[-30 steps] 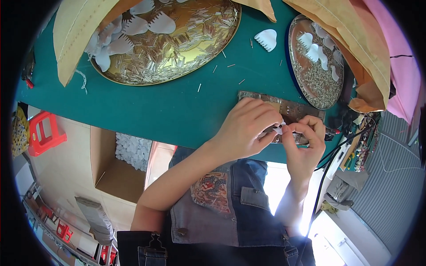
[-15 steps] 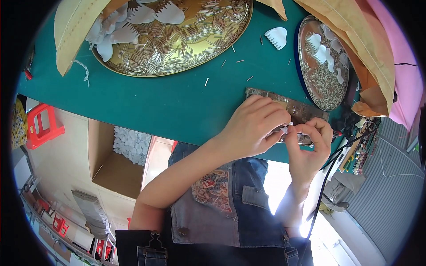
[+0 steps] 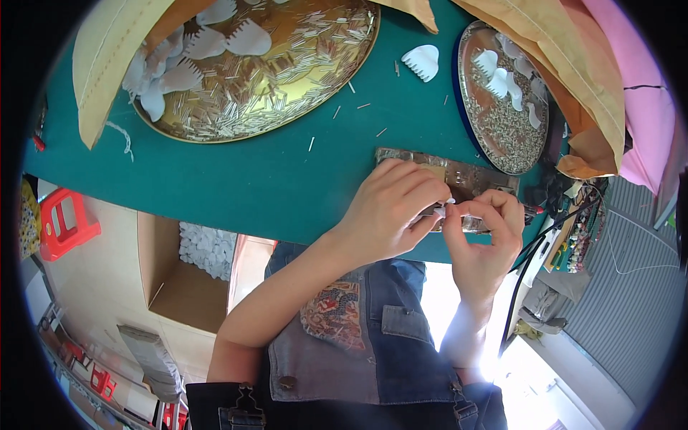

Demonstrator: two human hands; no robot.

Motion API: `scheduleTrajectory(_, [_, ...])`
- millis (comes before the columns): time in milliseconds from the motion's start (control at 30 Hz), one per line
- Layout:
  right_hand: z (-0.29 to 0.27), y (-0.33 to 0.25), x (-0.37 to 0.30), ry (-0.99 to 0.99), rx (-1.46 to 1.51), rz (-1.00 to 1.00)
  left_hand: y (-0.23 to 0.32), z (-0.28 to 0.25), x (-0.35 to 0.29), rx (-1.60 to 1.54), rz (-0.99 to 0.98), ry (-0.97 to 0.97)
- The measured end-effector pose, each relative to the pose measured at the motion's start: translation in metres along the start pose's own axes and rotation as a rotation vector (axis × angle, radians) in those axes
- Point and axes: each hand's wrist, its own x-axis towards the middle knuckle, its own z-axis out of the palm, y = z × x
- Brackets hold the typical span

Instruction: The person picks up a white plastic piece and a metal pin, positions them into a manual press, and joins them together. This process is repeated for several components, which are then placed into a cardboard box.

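Observation:
Both hands meet over the near edge of the green table, in front of a worn metal block. Between their fingertips is a small white claw clip piece, mostly hidden by the fingers. My left hand pinches it from the left, palm down. From the other side, the thumb and forefinger of my right hand close on it. A loose toothed clip half lies beyond the block. Thin metal pins fill a gold tray at far left, with more clip halves. A smaller oval tray holds tiny metal parts and white pieces.
Stiff tan paper bags flank the trays, with pink material at the right. Stray pins lie on the table. Below stand a cardboard box of white pieces and a red stool. A black cable hangs at right.
The whole view has shifted slightly, so things sit a little further left. Both hands keep nearly the same pinch on the clip piece.

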Motion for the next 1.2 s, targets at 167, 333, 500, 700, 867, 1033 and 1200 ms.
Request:
scheduleTrajectory(167, [-0.0003, 0.0019, 0.0005, -0.020, -0.001, -0.011, 0.0000, -0.0002, 0.0011, 0.020, -0.021, -0.023])
scheduleTrajectory(333, [-0.0053, -0.0028, 0.0038, -0.069, -0.005, -0.002, -0.0010, -0.0012, 0.0019, 0.001, -0.024, -0.025])
scheduleTrajectory(500, [-0.0082, -0.0027, 0.0062, -0.102, 0.011, -0.005, -0.0003, -0.0008, 0.0028, -0.016, -0.037, -0.020])
scheduleTrajectory(700, [-0.0075, -0.0016, 0.0062, -0.116, 0.033, -0.002, -0.0008, -0.0006, 0.0021, -0.020, -0.031, -0.016])
scheduleTrajectory(867, [-0.0053, 0.0008, 0.0069, -0.091, 0.045, -0.028, 0.0005, -0.0010, 0.0027, -0.005, -0.035, -0.030])
scheduleTrajectory(1033, [-0.0042, 0.0033, 0.0081, -0.108, 0.072, -0.043, 0.0004, -0.0014, 0.0029, -0.005, -0.032, -0.033])
scheduleTrajectory(1200, [-0.0077, 0.0041, 0.0075, -0.098, 0.064, -0.039, 0.0004, -0.0009, 0.0027, -0.008, -0.028, -0.025])
